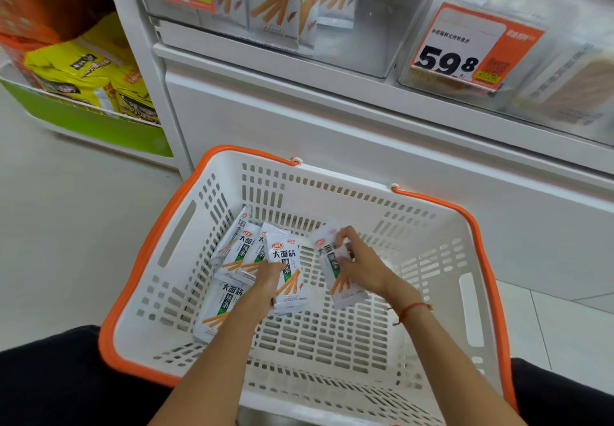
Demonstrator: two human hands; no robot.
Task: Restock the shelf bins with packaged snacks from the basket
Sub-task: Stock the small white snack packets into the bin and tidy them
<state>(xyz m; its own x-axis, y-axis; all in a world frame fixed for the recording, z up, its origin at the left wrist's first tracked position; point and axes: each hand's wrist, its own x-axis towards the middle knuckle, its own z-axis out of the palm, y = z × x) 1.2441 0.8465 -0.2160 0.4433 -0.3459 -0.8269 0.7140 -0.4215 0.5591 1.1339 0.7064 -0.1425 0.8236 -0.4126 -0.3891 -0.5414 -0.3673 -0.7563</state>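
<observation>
A white basket (pixel 432 259) with an orange rim stands on the pale floor tiles (pixel 59 243) before a white shelf, whose clear bin (pixel 382 27) holds similar snack packets. Inside the basket, the left hand (pixel 269 276) grips one snack packet (pixel 289 269) above the pile (pixel 229 279). The right hand (pixel 358 263) pinches another packet (pixel 335 273) with curled fingers.

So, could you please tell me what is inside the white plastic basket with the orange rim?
White snack packets lie at its left; the left hand and right hand each grip one. Any beneath are hidden.
</observation>
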